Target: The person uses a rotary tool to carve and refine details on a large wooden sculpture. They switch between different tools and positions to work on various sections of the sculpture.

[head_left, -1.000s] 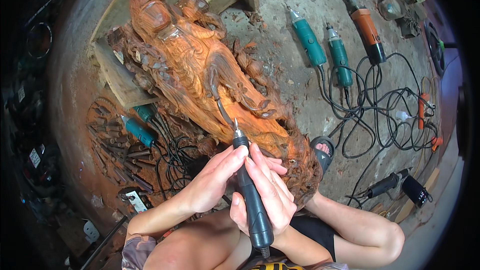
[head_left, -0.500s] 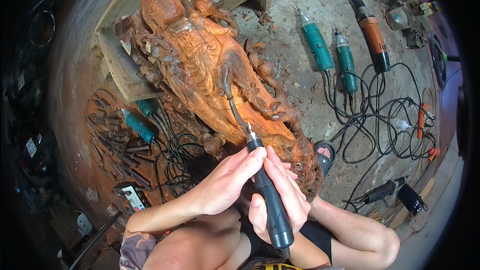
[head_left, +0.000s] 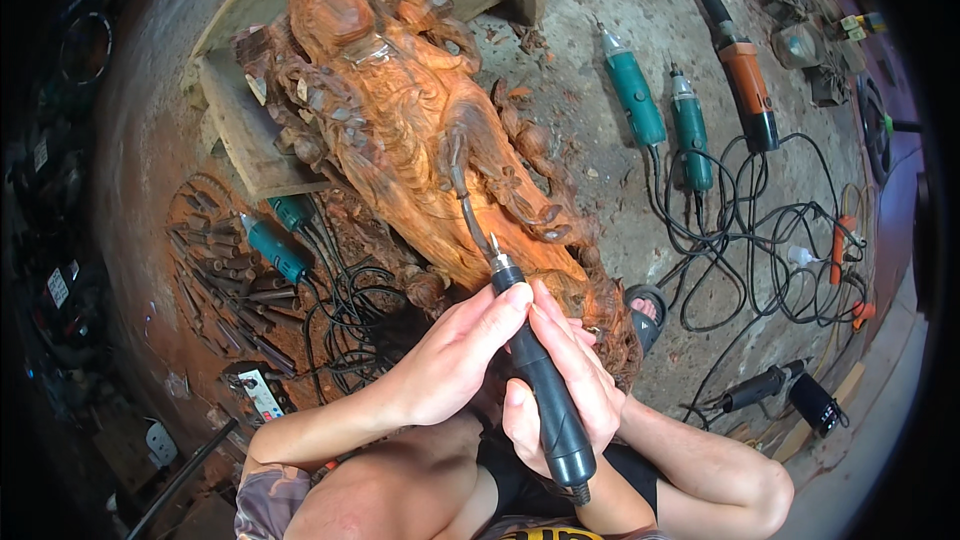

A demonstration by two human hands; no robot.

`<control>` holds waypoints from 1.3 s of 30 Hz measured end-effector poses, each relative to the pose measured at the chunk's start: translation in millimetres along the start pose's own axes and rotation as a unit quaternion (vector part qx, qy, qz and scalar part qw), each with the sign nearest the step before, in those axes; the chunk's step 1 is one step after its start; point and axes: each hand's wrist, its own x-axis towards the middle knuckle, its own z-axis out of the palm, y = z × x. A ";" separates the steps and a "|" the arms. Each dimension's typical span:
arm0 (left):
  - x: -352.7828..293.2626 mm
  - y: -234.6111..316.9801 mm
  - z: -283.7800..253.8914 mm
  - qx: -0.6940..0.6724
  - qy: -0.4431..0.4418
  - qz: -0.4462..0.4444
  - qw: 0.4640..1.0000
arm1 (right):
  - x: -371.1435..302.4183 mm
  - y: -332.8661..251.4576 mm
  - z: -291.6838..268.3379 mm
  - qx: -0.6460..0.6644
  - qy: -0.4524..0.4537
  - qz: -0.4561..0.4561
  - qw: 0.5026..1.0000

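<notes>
Both my hands are closed around a black handheld rotary carving tool (head_left: 545, 390) with a pointed metal bit at its upper end. My left hand (head_left: 455, 355) grips it near the front, thumb laid along the barrel. Lower down, my right hand (head_left: 575, 380) wraps the body, its fingers partly hidden behind the tool. Beyond the bit lies a large carved wooden figure (head_left: 420, 130), orange-brown, on its back. The bit's tip appears right by a dark, slender carved strand on the lower part of the figure; whether they touch I cannot tell.
A wooden frame (head_left: 235, 130) props the figure's upper end. On the right are green power grinders (head_left: 632, 95), an orange one (head_left: 747, 90) and tangled black cables (head_left: 740, 240). Many tool bits (head_left: 235, 275) lie at left, near a power strip (head_left: 262, 395). A sandalled foot (head_left: 645, 315) rests beside the figure.
The tool's rear end has swung slightly up and right, and its bit has shifted a little up and left. My grip looks the same.
</notes>
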 end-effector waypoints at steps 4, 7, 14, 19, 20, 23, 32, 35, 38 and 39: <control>-0.5 -4.7 -1.4 -0.003 0.004 -0.009 1.000 | -1.7 -3.0 -3.5 0.008 -0.018 0.035 0.999; 1.1 -6.5 5.9 -0.034 -0.035 0.010 0.999 | -3.4 -4.9 -21.3 -0.015 -0.058 0.040 0.997; 29.4 -12.0 36.8 -0.191 -0.120 0.106 0.969 | 61.9 15.3 -87.3 0.083 -0.192 0.031 0.977; 32.5 -20.3 39.7 -0.245 -0.093 0.145 0.954 | 101.4 8.0 -80.0 0.096 -0.299 0.059 0.948; 32.5 -19.9 38.2 -0.253 -0.089 0.146 0.952 | 107.2 5.0 -78.4 0.075 -0.321 0.052 0.943; 32.7 -20.0 34.8 -0.262 -0.078 0.149 0.950 | 107.3 1.3 -71.1 0.035 -0.298 0.101 0.949; 37.6 -22.6 30.1 -0.276 -0.070 0.148 0.947 | 116.6 5.6 -68.9 0.053 -0.336 0.092 0.936; 37.2 -18.6 28.3 -0.277 -0.073 0.149 0.947 | 120.4 6.2 -66.7 0.058 -0.333 0.077 0.938; 37.8 -17.4 27.8 -0.278 -0.070 0.142 0.948 | 120.1 5.4 -65.5 0.028 -0.331 0.084 0.939; 35.9 -16.9 29.4 -0.277 -0.060 0.137 0.949 | 119.5 4.6 -66.3 0.024 -0.333 0.097 0.937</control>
